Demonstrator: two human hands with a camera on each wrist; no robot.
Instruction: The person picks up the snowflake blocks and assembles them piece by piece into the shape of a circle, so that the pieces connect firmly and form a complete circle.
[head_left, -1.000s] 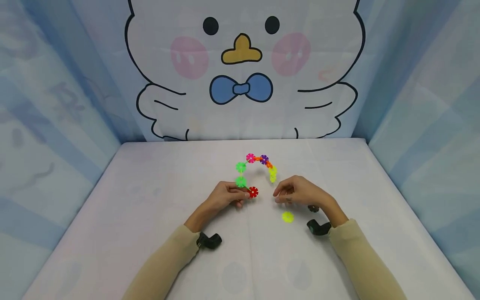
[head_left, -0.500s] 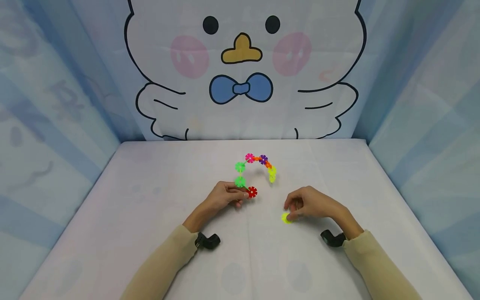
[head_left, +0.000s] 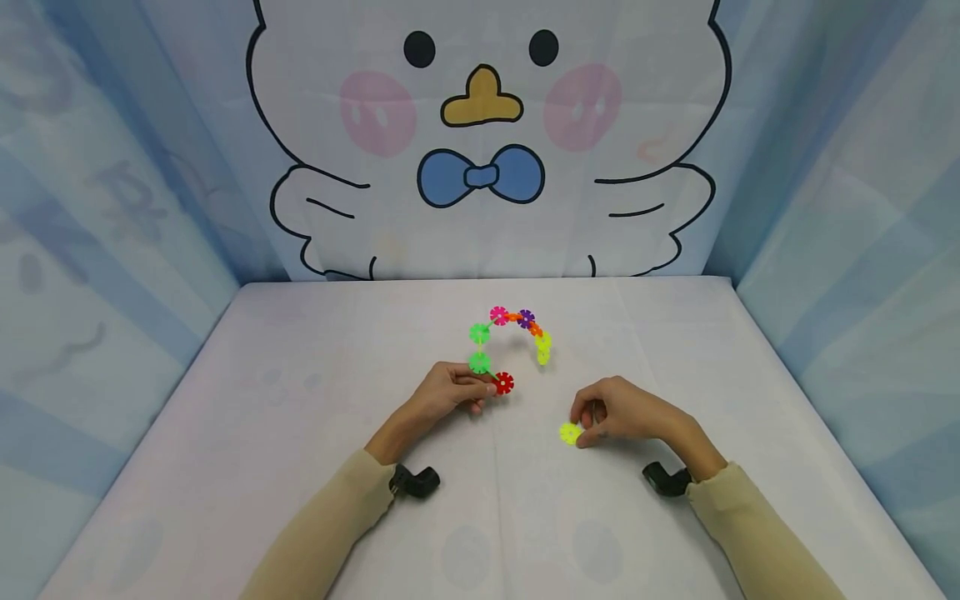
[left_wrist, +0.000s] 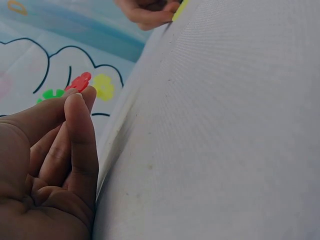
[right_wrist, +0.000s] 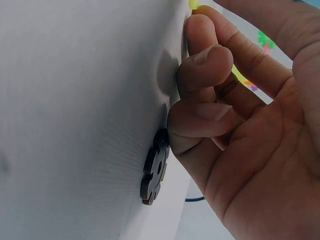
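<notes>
My left hand (head_left: 452, 390) pinches a red notched plastic disc (head_left: 504, 383) between thumb and fingertips. This disc ends a curved chain of interlocking discs: two green discs (head_left: 480, 333), a pink one (head_left: 499, 316), orange ones, a purple one (head_left: 526, 319) and yellow ones (head_left: 543, 346). Nearer the front, my right hand (head_left: 618, 410) pinches a loose yellow disc (head_left: 569, 433) by its edge, low over the table. The right wrist view shows only a sliver of this yellow disc (right_wrist: 194, 4) at the fingertips, the other fingers being curled.
A dark notched disc (right_wrist: 155, 167) lies on the white-covered table (head_left: 300, 433) under my right hand; the hand hides it in the head view. A printed cartoon cloth (head_left: 480, 233) stands behind the table, with blue curtains (head_left: 97, 208) at both sides.
My right hand has moved toward the front and slightly right, away from the chain, and has taken hold of the loose yellow disc. The left hand and chain have hardly moved.
</notes>
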